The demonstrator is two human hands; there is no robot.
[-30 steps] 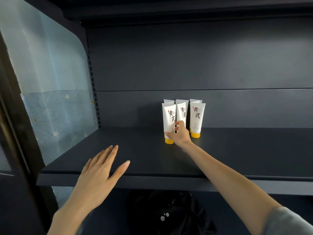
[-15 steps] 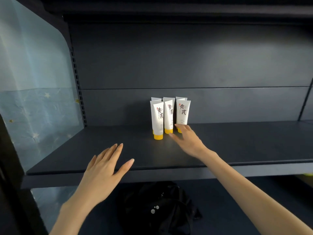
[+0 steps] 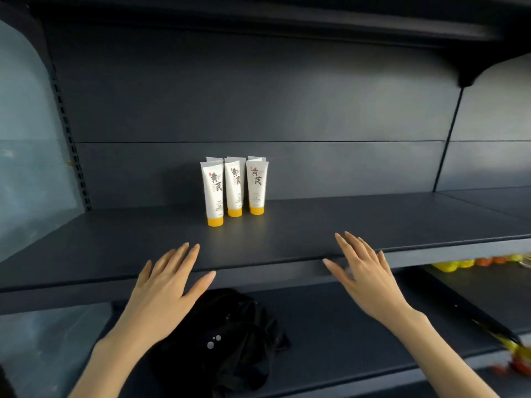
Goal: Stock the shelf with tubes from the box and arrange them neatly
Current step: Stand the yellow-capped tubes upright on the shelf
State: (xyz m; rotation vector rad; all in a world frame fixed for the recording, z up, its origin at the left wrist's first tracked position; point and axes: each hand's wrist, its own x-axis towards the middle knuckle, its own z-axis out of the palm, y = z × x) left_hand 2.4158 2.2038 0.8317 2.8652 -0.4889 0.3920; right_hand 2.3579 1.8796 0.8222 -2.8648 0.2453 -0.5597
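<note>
Tubes [image 3: 235, 188] upright on shelf [image 3: 316, 225] (caps down); hands off.

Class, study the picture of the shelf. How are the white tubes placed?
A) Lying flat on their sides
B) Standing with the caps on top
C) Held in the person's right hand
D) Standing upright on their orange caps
D: the tubes stand upright on the shelf with their orange caps at the bottom, and the left hand and right hand are both open and apart from them.
</note>
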